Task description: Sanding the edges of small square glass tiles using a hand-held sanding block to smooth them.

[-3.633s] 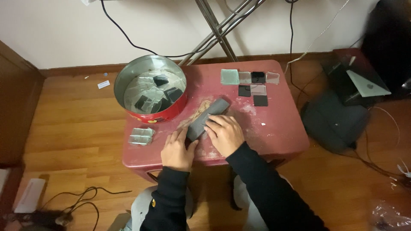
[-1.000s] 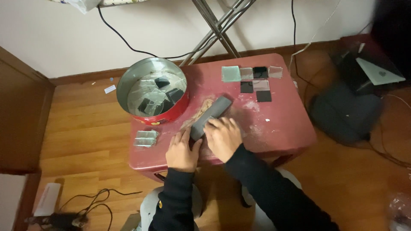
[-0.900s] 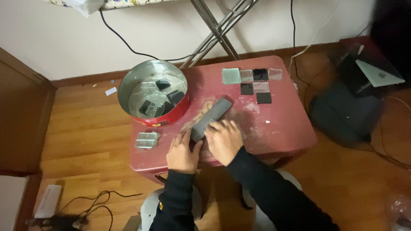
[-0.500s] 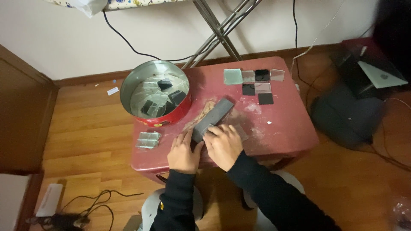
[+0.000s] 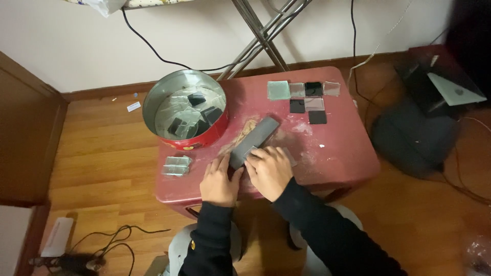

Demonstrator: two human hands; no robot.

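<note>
A long grey block (image 5: 254,141), like a sharpening stone, lies slantwise on a small red table (image 5: 337,153). My left hand (image 5: 220,180) rests flat by the block's near end and steadies it. My right hand (image 5: 269,170) presses a small glass piece against the near end of the block; the piece is mostly hidden under the fingers. Pale dust marks the tabletop around the block.
A round red tin (image 5: 186,114) with several glass and dark square tiles stands at the back left. More square tiles (image 5: 305,97) lie in rows at the back right. A small stack of glass pieces (image 5: 177,165) sits at the table's left edge. Cables and a dark bag (image 5: 414,138) lie on the floor.
Both hands have stayed on the grey block, shifting slightly towards its near end. The view has drifted a little.
</note>
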